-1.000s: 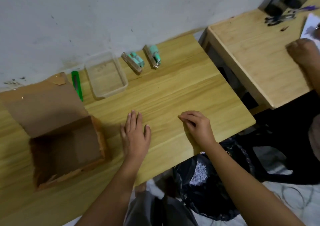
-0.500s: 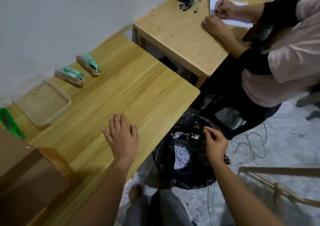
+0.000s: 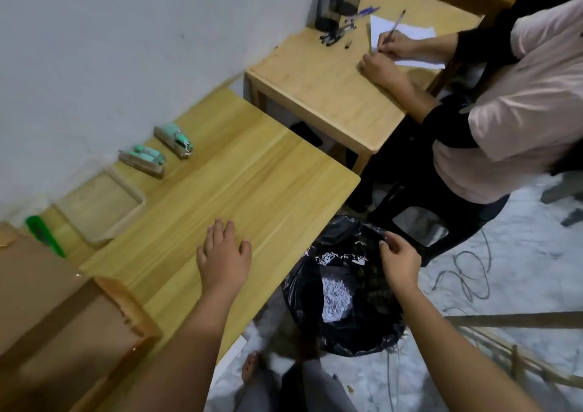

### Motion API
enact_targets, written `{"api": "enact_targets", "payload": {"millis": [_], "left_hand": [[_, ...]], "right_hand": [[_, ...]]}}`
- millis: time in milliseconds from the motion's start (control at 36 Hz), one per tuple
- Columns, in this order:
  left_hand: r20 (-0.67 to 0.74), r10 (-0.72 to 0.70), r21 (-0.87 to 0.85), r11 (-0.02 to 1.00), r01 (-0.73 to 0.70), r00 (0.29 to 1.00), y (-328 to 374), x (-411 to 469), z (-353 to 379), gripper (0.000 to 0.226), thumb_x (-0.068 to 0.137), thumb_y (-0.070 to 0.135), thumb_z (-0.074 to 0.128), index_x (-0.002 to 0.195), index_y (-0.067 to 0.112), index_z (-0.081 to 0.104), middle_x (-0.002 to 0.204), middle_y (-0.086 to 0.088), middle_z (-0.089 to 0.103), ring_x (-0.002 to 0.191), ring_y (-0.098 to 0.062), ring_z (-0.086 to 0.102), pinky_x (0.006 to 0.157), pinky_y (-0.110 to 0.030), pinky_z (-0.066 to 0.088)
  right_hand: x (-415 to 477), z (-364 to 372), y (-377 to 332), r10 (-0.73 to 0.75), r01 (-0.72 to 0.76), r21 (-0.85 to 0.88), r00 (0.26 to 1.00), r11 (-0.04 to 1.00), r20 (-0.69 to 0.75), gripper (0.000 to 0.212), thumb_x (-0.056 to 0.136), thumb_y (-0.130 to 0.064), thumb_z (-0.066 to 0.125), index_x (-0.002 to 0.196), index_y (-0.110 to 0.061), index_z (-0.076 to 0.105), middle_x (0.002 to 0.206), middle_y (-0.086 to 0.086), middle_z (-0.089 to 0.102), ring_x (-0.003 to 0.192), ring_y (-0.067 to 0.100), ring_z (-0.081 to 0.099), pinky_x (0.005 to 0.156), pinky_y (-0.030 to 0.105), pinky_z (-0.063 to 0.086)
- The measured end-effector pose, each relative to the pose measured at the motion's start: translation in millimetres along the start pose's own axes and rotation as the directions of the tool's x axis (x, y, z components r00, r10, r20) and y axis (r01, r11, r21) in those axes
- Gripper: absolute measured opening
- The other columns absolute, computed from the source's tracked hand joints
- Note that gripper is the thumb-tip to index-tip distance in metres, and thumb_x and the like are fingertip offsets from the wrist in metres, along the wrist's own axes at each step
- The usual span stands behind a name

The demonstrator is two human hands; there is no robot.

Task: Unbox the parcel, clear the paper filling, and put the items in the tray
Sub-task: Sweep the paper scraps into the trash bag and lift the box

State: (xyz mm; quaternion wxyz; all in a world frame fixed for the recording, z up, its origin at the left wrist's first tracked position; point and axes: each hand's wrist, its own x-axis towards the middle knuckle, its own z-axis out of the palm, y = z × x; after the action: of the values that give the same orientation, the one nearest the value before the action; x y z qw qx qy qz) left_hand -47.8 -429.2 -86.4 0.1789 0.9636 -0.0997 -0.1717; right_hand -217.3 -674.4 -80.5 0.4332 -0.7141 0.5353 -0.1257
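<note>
Beside the desk (image 3: 252,184), on the floor, a black bag (image 3: 344,310) stands open with shredded paper filling (image 3: 336,298) visible inside. Right hand (image 3: 399,261) is at the bag's rim, fingers curled close together; whether they pinch the plastic cannot be told. Left hand (image 3: 224,255) lies flat on the desk, fingers spread, holding nothing.

Judgement: clearing of the filling appears near its end. The box (image 3: 63,326) sits open at the near left; its contents are not visible. Two green packaged items (image 3: 159,151) lie near the wall, just beyond the clear tray (image 3: 138,201), which holds nothing.

Both items lie with long axes roughly parallel, running from the wall end toward the desk's middle.

Next move, as judged: free the right hand from the bag, then reach across for the nearer item and set it into the tray.
</note>
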Motion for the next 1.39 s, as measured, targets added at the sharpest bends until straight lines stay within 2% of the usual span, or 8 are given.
{"api": "enact_targets", "payload": {"millis": [361,556,639,750,861,1028,1250,1389], "left_hand": [[-0.347,-0.156,-0.360,0.933,0.023,0.925,-66,-50,-116,0.035,0.095,0.025,0.046,0.128,0.015,0.052,0.129,-0.001,0.054,0.117,-0.021,0.052,0.096,-0.034,0.043],[-0.659,-0.487,-0.485,0.858,0.171,0.573,-154,-122,-129,0.025,0.091,0.018,0.053,0.114,0.009,0.060,0.110,-0.012,0.057,0.102,-0.029,0.056,0.085,-0.040,0.047],[-0.479,-0.726,-0.680,0.662,0.314,0.494,-191,-145,-119,0.039,0.093,0.019,0.052,0.130,0.005,0.050,0.130,-0.022,0.049,0.121,-0.037,0.047,0.099,-0.042,0.039],[-0.080,-0.767,-0.861,0.375,0.344,0.637,-209,-164,-108,0.054,0.098,0.036,0.037,0.148,0.021,0.021,0.154,0.000,0.026,0.139,-0.020,0.029,0.110,-0.031,0.033],[-0.026,-0.718,-0.939,0.257,0.229,0.696,-192,-160,-112,0.048,0.100,0.020,0.033,0.147,0.023,0.020,0.121,0.014,0.044,0.092,-0.003,0.049,0.055,-0.003,0.044],[-0.097,-0.596,-0.935,0.329,0.133,0.797,-154,-121,-118,0.046,0.100,0.023,0.034,0.143,0.035,0.028,0.117,0.019,0.045,0.053,0.009,0.052,0.065,-0.036,0.047],[-0.051,-0.115,-0.842,0.539,0.019,0.992,-23,-57,-124,0.044,0.101,0.021,0.032,0.144,0.030,0.031,0.147,0.009,0.034,0.092,0.014,0.053,0.072,0.000,0.040],[0.197,0.223,-0.782,0.622,0.017,0.955,67,-48,-80,0.044,0.101,0.028,0.031,0.144,0.038,0.023,0.155,0.004,0.022,0.143,-0.018,0.021,0.117,-0.035,0.021]], "right_hand": [[-56,109,-189,-0.426,0.440,0.078,0.789,0.895,0.443,0.034,0.091,-0.018,0.055,0.124,-0.011,0.057,0.127,0.005,0.060,0.116,0.020,0.055,0.093,0.027,0.043],[-166,200,-195,-0.476,0.514,0.217,0.449,0.830,0.757,0.039,0.089,-0.012,0.058,0.127,-0.009,0.053,0.126,0.009,0.060,0.116,0.020,0.057,0.094,0.028,0.046],[-208,224,-182,-0.409,0.594,0.180,0.277,0.784,0.869,0.054,0.090,-0.022,0.057,0.140,-0.018,0.036,0.137,0.002,0.050,0.124,0.018,0.048,0.102,0.033,0.042],[-240,242,-166,-0.382,0.706,0.188,0.125,0.683,0.916,0.073,0.090,-0.030,0.054,0.148,-0.024,0.011,0.147,-0.006,0.035,0.135,0.015,0.034,0.106,0.028,0.033],[-237,241,-162,-0.393,0.769,0.091,0.217,0.632,0.893,0.073,0.092,-0.014,0.047,0.147,-0.031,0.002,0.141,0.003,0.048,0.122,0.023,0.050,0.095,0.035,0.046],[-191,202,-177,-0.371,0.712,-0.053,0.427,0.700,0.825,0.072,0.090,-0.011,0.047,0.146,-0.035,0.009,0.115,0.012,0.063,0.097,0.026,0.061,0.077,0.038,0.053],[-86,72,-173,-0.371,0.455,-0.022,0.752,0.890,0.545,0.064,0.090,-0.012,0.055,0.144,-0.031,0.026,0.120,-0.005,0.050,0.110,0.020,0.055,0.080,0.033,0.053],[-34,-26,-122,-0.244,0.281,-0.058,0.904,0.958,0.351,0.063,0.087,-0.009,0.059,0.140,-0.030,0.033,0.107,0.004,0.057,0.096,0.019,0.057,0.072,0.024,0.047]]}}
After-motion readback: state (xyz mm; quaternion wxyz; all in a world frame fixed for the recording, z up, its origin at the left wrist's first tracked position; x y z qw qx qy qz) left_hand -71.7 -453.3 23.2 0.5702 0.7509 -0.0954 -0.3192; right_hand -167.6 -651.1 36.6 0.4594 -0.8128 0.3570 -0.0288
